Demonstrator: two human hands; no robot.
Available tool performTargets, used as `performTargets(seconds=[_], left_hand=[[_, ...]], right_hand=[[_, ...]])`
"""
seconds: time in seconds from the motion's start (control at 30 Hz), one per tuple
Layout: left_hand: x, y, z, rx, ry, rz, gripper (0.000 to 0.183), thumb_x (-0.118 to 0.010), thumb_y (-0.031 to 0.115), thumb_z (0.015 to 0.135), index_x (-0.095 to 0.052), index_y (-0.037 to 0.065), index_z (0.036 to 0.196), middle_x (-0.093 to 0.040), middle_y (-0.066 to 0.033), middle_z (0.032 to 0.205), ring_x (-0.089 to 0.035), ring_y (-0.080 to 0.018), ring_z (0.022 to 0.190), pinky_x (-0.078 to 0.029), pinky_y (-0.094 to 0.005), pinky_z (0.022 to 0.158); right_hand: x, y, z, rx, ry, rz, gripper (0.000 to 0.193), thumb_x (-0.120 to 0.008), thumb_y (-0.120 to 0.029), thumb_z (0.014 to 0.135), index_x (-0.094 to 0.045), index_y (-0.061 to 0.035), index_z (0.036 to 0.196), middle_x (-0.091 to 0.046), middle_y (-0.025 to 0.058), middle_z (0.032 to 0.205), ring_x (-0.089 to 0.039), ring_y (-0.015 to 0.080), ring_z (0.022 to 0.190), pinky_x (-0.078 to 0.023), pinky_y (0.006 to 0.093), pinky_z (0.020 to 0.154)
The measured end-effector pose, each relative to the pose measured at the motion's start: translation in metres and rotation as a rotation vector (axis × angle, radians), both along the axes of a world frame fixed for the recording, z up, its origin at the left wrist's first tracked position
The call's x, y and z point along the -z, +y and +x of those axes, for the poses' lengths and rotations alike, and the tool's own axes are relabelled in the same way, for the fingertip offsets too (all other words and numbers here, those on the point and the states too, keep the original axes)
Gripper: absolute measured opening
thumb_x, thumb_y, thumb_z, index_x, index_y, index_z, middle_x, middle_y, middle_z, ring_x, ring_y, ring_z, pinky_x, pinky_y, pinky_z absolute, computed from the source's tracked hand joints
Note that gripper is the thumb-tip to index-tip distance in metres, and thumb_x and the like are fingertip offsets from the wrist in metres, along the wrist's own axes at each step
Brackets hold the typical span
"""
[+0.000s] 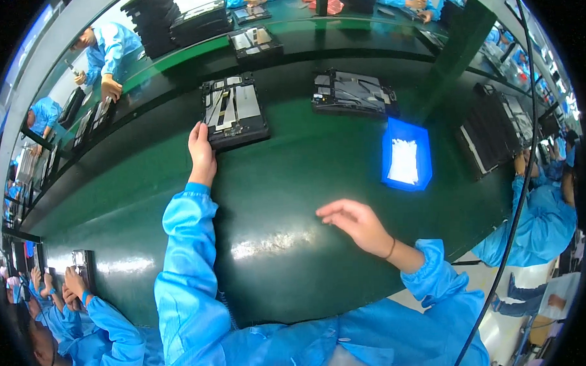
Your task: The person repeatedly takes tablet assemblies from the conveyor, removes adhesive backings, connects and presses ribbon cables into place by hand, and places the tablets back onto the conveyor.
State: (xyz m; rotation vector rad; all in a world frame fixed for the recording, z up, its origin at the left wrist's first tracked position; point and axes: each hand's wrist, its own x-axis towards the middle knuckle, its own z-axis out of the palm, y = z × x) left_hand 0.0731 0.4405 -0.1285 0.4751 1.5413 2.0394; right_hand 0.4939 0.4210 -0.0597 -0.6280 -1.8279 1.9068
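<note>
The bare left hand [203, 158] is at the near left corner of a flat black box-shaped gadget with silver strips on top [234, 113], which lies on the shiny dark green desk [286, 177]. Its fingers touch the edge, but I can't tell if they grip it, since the side is hidden. The bare right hand [359, 226] hangs over the desk, its fingers loose and holding nothing. The step seems to be handling the gadget at its edge; shifting it would call for a firm hold, maybe with both hands. A blue plastic bin [424, 156] (white bits [404, 161] inside) sits to the right.
</note>
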Motion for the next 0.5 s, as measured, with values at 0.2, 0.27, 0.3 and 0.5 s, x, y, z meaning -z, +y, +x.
performTargets(seconds=[0.2, 0.27, 0.3, 0.5], left_hand=[[-0.003, 0.009, 0.045, -0.564, 1.185, -0.311, 0.042, -0.057, 0.010, 0.091, -0.048, -0.004, 0.129, -0.052, -0.0208, 0.128, -0.045, -0.0346, 0.121, -0.033, -0.0433, 0.106], [-0.013, 0.003, 0.105, -0.378, 1.185, -0.087, 0.042, -0.058, 0.003, 0.085, -0.050, -0.003, 0.126, -0.051, -0.0206, 0.128, -0.044, -0.0370, 0.122, -0.032, -0.0442, 0.106], [-0.014, -0.008, 0.126, -0.246, 1.152, -0.039, 0.042, -0.059, 0.000, 0.082, -0.051, -0.002, 0.124, -0.051, -0.0197, 0.127, -0.045, -0.0368, 0.122, -0.033, -0.0442, 0.106], [-0.042, -0.014, 0.204, 0.424, 1.252, 0.188, 0.037, -0.058, -0.005, 0.079, -0.058, 0.001, 0.116, -0.061, -0.0177, 0.106, -0.058, -0.0374, 0.103, -0.045, -0.0446, 0.092]], right_hand=[[-0.074, 0.073, -0.003, -0.245, -0.078, 0.650, 0.016, -0.059, -0.010, 0.091, -0.067, -0.0029, 0.102, -0.068, 0.0125, 0.100, -0.065, 0.0240, 0.094, -0.051, 0.0338, 0.084], [-0.082, 0.137, -0.016, -0.100, -0.187, 0.797, 0.017, -0.060, -0.013, 0.090, -0.067, -0.0035, 0.101, -0.068, 0.0121, 0.098, -0.065, 0.0227, 0.093, -0.051, 0.0334, 0.083], [-0.090, 0.171, -0.033, -0.029, -0.316, 0.826, 0.018, -0.058, -0.014, 0.090, -0.067, -0.0036, 0.102, -0.068, 0.0126, 0.097, -0.065, 0.0237, 0.093, -0.051, 0.0342, 0.084], [-0.028, 0.378, -0.071, 0.157, -1.193, 1.064, 0.036, -0.055, -0.032, 0.091, -0.067, -0.0043, 0.111, -0.065, 0.0166, 0.117, -0.060, 0.0375, 0.110, -0.048, 0.0410, 0.091]])
